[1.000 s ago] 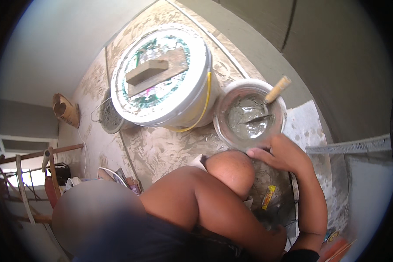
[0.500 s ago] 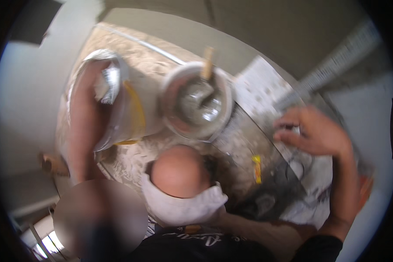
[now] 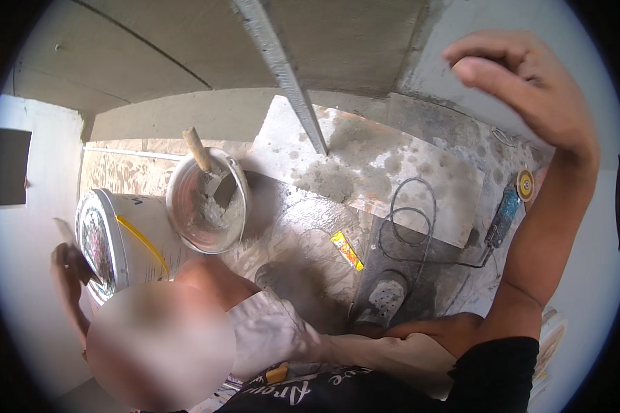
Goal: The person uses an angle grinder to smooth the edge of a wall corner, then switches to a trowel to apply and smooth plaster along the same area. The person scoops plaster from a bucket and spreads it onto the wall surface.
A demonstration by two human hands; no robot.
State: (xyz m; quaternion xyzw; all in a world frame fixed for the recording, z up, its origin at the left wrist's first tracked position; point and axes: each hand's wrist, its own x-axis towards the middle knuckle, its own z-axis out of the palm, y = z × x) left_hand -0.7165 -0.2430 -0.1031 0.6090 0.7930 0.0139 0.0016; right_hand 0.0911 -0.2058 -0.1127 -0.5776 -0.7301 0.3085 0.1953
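My left hand [image 3: 67, 279] is at the far left, closed round a flat, thin-bladed tool that looks like a putty knife [image 3: 84, 267]. It is beside the shiny end of a big white bucket [image 3: 139, 224] with a yellow handle. My right hand [image 3: 530, 86] is raised at the upper right before the pale wall. Its fingers curl loosely and nothing shows in them. Between the hands is a smaller mixing bucket [image 3: 177, 213] with wet grey mix inside. A wooden-handled trowel [image 3: 197, 150] leans in it. A blurred disc hides part of the lower left.
A metal straightedge [image 3: 282, 72] rests on a mortar-spotted board [image 3: 372, 155]. An angle grinder [image 3: 506, 213] lies at the right, its black cable [image 3: 430, 206] looped over the floor. A yellow wrapper [image 3: 347, 250] lies near my feet.
My left hand has moved left, out from over the big bucket. My right hand has risen away from the floor. The whole view has turned, bringing the grinder into sight.
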